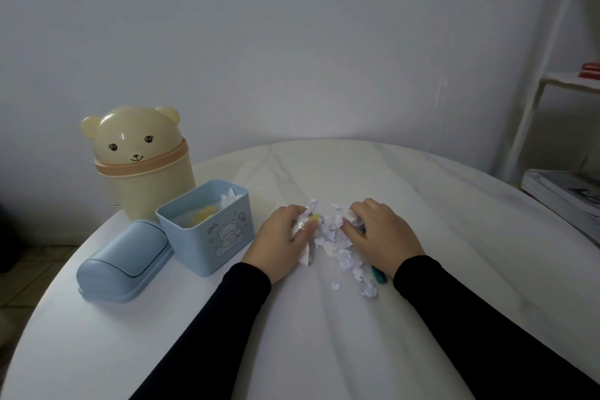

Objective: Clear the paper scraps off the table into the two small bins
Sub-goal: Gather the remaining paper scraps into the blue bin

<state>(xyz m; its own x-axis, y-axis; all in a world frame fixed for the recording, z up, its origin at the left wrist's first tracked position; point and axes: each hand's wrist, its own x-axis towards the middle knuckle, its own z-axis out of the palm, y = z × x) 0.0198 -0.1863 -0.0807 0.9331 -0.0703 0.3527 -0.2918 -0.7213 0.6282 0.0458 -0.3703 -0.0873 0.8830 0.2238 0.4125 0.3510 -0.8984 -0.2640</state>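
Note:
A heap of white paper scraps (337, 237) lies on the white marble table (324, 334), between my two hands. My left hand (279, 240) curls round a bunch of scraps, with a yellow bit among them. My right hand (380, 234) grips more scraps on the heap's right side. Loose scraps (363, 279) trail toward me. The blue square bin (207, 230) stands open left of my left hand, holding white and yellow paper. Behind it stands the cream bear-shaped bin (143, 162), its domed lid shut.
The blue bin's lid (125, 261) lies on the table left of that bin, near the table's left edge. A teal object (380, 274) pokes out beside my right wrist. A white shelf (552, 81) and stacked magazines (565, 195) stand at the right.

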